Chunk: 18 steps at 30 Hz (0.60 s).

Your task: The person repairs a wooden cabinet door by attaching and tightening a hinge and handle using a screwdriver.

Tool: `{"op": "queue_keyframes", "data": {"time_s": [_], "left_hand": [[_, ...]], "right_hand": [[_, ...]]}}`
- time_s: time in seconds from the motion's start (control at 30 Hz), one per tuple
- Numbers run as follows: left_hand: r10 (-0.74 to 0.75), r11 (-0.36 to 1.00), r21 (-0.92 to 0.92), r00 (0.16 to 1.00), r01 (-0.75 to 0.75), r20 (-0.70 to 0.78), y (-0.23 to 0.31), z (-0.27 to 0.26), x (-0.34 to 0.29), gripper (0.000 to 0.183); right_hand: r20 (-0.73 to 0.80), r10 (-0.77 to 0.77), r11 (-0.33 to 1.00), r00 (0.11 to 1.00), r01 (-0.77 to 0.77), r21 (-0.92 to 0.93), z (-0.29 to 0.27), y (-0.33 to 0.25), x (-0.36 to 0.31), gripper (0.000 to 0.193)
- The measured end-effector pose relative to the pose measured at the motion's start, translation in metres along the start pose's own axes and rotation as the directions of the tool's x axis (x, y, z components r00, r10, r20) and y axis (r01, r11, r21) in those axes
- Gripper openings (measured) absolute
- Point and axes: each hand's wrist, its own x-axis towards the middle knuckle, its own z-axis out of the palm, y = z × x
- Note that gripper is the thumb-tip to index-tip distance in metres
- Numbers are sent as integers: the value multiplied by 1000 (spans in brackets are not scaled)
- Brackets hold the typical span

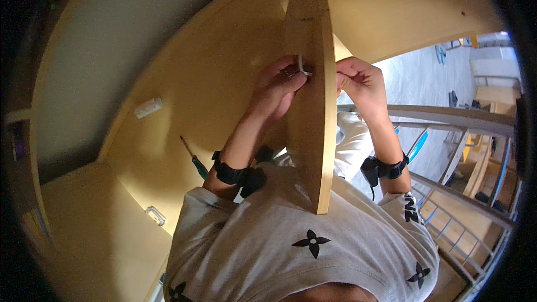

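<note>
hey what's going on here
A person has both bare hands at a wooden panel that stands edge-on between them. The left hand holds a small pale, bent piece by one face. The right hand has its fingers curled by the other face; whether it holds anything is hard to tell. A screwdriver lies off to the left, in neither hand.

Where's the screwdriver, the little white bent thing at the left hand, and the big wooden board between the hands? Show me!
Screwdriver [197, 163]: head view, on its dark green handle.
Little white bent thing [302, 69]: head view, near its bend.
Big wooden board [329, 117]: head view, on its narrow edge.
</note>
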Motion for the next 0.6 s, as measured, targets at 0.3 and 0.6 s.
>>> {"op": "queue_keyframes", "data": {"time_s": [0.3, 0.6], "left_hand": [[21, 995, -97, 997, -13, 78, -7, -7, 2, 27], [13, 995, -101, 999, -8, 43, -9, -1, 2, 26]], "right_hand": [[-47, -85, 979, 995, 75, -192, 2, -3, -6, 13], [-22, -118, 985, 993, 115, -126, 2, 6, 3, 13]]}}
